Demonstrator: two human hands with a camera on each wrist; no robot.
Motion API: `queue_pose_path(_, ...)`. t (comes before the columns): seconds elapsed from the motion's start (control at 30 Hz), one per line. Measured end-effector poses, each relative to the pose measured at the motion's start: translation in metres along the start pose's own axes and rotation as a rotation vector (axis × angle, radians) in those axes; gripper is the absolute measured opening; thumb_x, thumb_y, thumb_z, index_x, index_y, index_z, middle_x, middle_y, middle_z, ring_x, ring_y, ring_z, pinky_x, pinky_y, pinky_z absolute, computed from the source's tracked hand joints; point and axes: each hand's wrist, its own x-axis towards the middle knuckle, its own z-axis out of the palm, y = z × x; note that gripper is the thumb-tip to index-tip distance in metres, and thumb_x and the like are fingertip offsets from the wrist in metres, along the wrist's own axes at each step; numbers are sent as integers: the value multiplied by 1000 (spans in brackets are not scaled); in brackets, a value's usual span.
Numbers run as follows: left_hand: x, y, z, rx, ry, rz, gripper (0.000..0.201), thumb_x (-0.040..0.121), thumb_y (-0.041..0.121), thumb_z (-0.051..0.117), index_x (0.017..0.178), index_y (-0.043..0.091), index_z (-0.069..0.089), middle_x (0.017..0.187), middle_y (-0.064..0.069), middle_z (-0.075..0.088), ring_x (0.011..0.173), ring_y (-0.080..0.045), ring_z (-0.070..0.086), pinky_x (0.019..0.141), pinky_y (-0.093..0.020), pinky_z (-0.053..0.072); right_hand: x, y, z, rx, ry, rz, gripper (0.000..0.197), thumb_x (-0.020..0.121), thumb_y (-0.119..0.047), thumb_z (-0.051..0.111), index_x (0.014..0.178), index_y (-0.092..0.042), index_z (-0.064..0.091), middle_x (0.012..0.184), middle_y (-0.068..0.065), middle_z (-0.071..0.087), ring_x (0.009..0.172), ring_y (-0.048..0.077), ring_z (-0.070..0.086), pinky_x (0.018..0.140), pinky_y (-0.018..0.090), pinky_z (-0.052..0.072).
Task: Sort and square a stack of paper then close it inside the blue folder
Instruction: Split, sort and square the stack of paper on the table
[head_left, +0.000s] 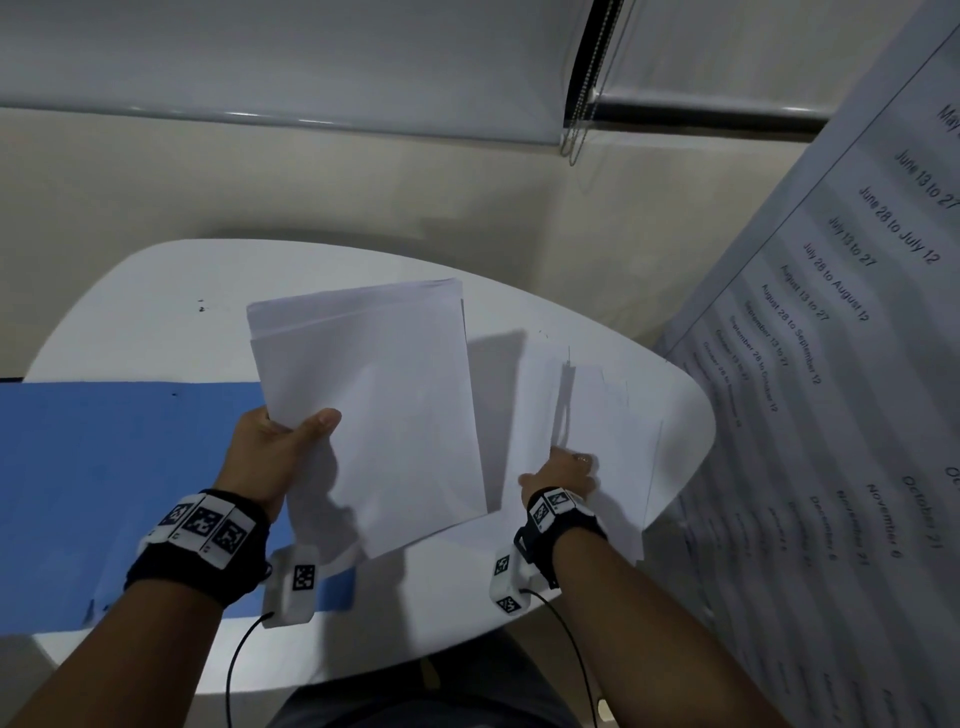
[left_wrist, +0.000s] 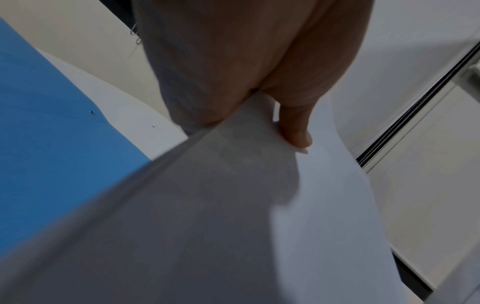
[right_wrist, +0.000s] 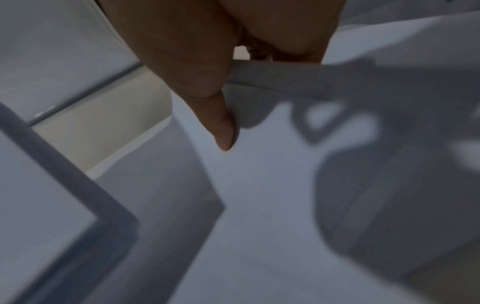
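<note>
A stack of white paper (head_left: 384, 405) is raised above the white table (head_left: 156, 291), its sheets uneven at the far edge. My left hand (head_left: 280, 447) grips its near left corner, thumb (left_wrist: 296, 131) on top of the stack (left_wrist: 259, 205). The blue folder (head_left: 104, 467) lies open and flat on the table's left side, under my left forearm. Loose white sheets (head_left: 613, 415) lie on the table to the right. My right hand (head_left: 566, 475) is at their near edge. It pinches the edge of a sheet (right_wrist: 285, 78) between thumb (right_wrist: 223, 131) and curled fingers.
A large printed sheet listing date ranges (head_left: 831, 364) slants along the right, close to the table's rounded right edge. Behind the table are a cream wall and a window blind with a bead chain (head_left: 576, 140). My legs show below the table's near edge.
</note>
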Motion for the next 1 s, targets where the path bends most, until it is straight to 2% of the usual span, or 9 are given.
queue_pose_path(0.1, 2, 1, 2, 0, -5, -9, 12, 84, 12, 77, 94, 9, 72, 82, -5, 73, 79, -25, 65, 75, -40, 53, -3, 4, -8, 233, -15, -74, 45, 84, -13, 67, 127, -7, 55, 132, 12, 53, 107, 29, 60, 92, 32, 51)
queue_pose_path(0.17, 4, 2, 2, -15, -16, -20, 16, 84, 13, 78, 97, 7, 72, 88, -10, 72, 80, -26, 65, 74, -39, 53, -10, 8, -30, 361, 38, -100, 45, 86, -8, 66, 129, -6, 54, 129, 10, 58, 113, 29, 59, 93, 27, 46)
queue_pose_path(0.43, 25, -24, 23, 56, -40, -222, 25, 89, 22, 75, 105, 3, 70, 87, -15, 71, 80, -30, 62, 70, -39, 52, -56, 4, -185, 512, 592, -496, 67, 78, -8, 73, 136, -24, 43, 125, 4, 64, 99, 24, 63, 80, 16, 39)
queue_pose_path(0.53, 33, -50, 43, 189, -61, -366, 34, 86, 30, 78, 98, -1, 72, 78, -17, 71, 70, -30, 64, 65, -40, 54, -63, -5, -223, 503, 658, -574, 50, 76, -16, 74, 123, -19, 56, 95, 7, 72, 74, 18, 59, 70, 21, 40)
queue_pose_path(0.6, 39, -64, 55, 336, -83, -387, 44, 77, 41, 82, 92, 0, 73, 79, -16, 74, 71, -32, 69, 70, -43, 60, -71, -13, -234, 542, 611, -653, 32, 77, -16, 75, 107, -14, 64, 72, -5, 72, 62, 7, 58, 60, 17, 41)
queue_pose_path(0.7, 44, -76, 73, 514, -161, -390, 58, 68, 50, 82, 96, 0, 70, 91, -12, 74, 86, -33, 71, 81, -45, 60, -77, -20, -227, 729, 443, -756, 19, 80, -10, 74, 96, -15, 66, 61, -22, 67, 55, -7, 56, 56, 9, 42)
queue_pose_path(0.8, 41, -74, 85, 650, -152, -343, 37, 86, 34, 75, 101, 2, 66, 98, -9, 69, 90, -29, 65, 81, -36, 54, -64, -14, -202, 903, 267, -726, 18, 78, -14, 73, 96, -13, 69, 76, -3, 73, 69, 13, 64, 68, 28, 52)
queue_pose_path(0.9, 34, -75, 88, 583, -99, -287, 21, 93, 20, 65, 102, 1, 65, 94, -11, 66, 83, -28, 61, 74, -34, 50, -30, 12, -152, 826, 151, -509, 8, 81, -10, 72, 87, -6, 69, 81, 6, 71, 73, 20, 63, 70, 33, 51)
queue_pose_path(1.0, 31, -80, 82, 483, -55, -299, 30, 96, 27, 59, 100, -2, 67, 95, -14, 69, 84, -29, 64, 75, -37, 52, 1, 40, -91, 671, -15, -266, 9, 84, -12, 71, 76, -8, 71, 81, 11, 73, 77, 28, 68, 75, 43, 59)
